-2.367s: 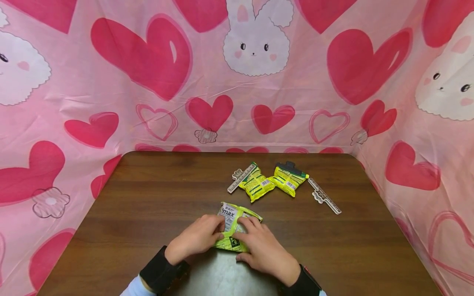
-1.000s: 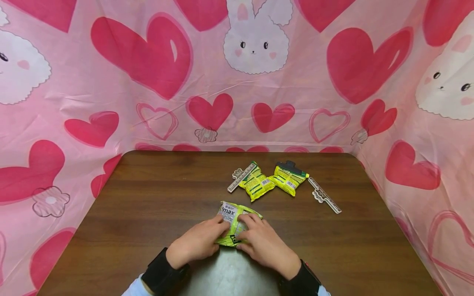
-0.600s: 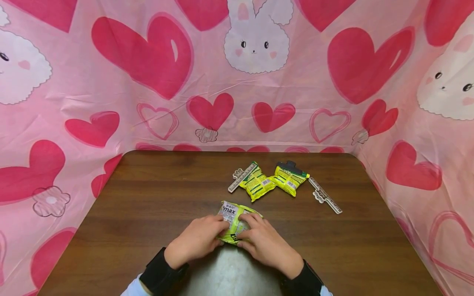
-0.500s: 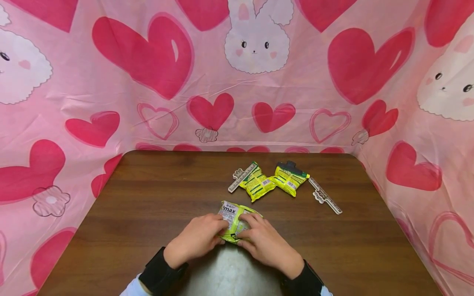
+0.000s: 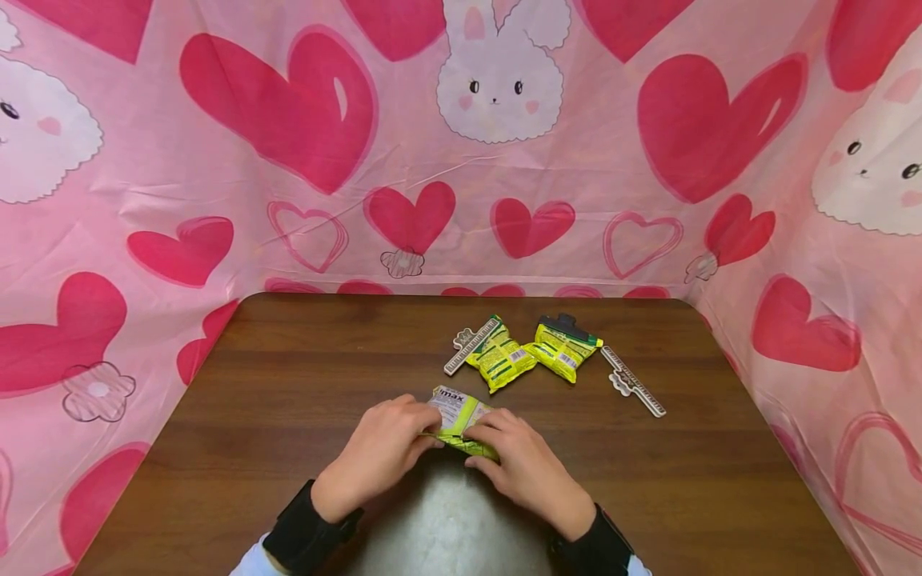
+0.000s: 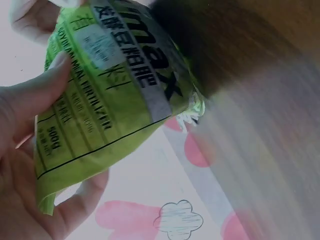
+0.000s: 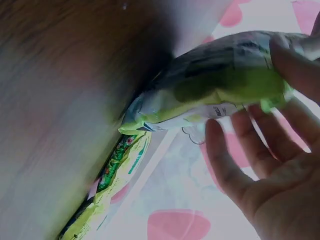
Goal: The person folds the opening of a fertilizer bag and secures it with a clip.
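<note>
Three green packets (image 5: 458, 414), three sealing clips (image 5: 632, 382).

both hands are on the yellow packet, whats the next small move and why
Probably reach the right hand for the loose clip while the left hand pins the yellow packet: both hands grip its folded end, and the other two packets already wear clips.

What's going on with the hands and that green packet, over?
Left hand and right hand both grip the green packet. Packet held over the table. Nothing in the way.

packet (image 5: 458, 414): near half hidden by hands | table (image 6: 270, 150): blurred
</note>
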{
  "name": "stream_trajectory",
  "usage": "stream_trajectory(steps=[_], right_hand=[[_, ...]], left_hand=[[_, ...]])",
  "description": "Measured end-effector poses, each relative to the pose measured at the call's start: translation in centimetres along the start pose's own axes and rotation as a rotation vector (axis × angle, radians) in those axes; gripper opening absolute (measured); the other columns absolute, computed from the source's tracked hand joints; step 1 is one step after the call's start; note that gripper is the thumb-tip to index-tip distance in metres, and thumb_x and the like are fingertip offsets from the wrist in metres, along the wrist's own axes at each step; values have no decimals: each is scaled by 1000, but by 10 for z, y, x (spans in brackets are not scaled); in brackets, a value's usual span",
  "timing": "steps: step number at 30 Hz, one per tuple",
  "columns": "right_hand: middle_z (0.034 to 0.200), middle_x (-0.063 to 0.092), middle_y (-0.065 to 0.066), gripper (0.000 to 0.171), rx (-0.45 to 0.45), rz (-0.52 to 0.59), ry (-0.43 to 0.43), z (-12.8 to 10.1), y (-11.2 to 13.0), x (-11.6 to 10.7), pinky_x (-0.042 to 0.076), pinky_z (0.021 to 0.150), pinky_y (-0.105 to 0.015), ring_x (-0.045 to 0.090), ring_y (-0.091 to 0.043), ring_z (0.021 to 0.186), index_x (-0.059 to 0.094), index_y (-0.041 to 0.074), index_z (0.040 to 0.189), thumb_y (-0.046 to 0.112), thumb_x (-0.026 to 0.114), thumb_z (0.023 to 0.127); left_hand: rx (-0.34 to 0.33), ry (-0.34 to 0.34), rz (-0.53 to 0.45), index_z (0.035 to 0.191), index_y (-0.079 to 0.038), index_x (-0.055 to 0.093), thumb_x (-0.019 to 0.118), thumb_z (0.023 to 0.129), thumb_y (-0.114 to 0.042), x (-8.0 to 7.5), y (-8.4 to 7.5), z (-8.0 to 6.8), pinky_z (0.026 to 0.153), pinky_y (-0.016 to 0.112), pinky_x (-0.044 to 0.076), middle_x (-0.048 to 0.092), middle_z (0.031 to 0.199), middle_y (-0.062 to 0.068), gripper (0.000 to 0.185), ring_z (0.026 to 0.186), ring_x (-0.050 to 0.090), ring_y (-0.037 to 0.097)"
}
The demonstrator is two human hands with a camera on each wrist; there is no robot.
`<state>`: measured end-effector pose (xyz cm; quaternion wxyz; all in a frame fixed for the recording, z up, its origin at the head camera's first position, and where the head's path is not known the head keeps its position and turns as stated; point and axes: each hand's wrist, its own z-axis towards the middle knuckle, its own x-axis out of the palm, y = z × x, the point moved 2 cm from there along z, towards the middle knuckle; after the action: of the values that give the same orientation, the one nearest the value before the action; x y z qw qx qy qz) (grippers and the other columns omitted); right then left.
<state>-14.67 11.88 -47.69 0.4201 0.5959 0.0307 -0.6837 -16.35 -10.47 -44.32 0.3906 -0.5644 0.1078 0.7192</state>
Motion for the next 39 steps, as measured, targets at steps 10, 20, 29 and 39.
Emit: stream_trajectory(steps=[10, 20, 29, 39], right_hand=[[97, 72, 5, 24, -119, 116, -314, -1, -1, -6, 57, 78, -32, 65, -9, 90, 77, 10, 104, 3, 89, 84], [105, 65, 7, 6, -118, 175, -299, -1, -1, -13, 54, 85, -29, 58, -11, 101, 76, 11, 101, 9, 79, 96], [106, 67, 10, 24, -209, 180, -273, 0, 1, -11, 50, 79, -25, 58, -8, 96, 72, 18, 116, 19, 83, 94], [94, 70, 7, 18, -318, 191, -329, 0, 0, -14, 49, 88, -29, 63, -13, 97, 76, 14, 100, 5, 85, 88]], left_hand=[[84, -248, -18, 88, -18, 75, 96, 77, -18, -10, -1, 3, 70, 33, 54, 67, 92, -10, 25, 86, 61, 12], [120, -294, -76, 83, -16, 76, 90, 85, -18, -13, -5, 3, 59, 22, 43, 48, 76, -12, 14, 71, 48, 4], [211, -237, -202, 89, -17, 79, 85, 89, -14, -11, -12, 3, 61, 17, 41, 53, 78, -12, 7, 68, 47, 2], [137, -153, -339, 94, -21, 79, 91, 84, -21, -11, -13, 3, 67, 19, 48, 62, 92, -15, 16, 80, 56, 1]])
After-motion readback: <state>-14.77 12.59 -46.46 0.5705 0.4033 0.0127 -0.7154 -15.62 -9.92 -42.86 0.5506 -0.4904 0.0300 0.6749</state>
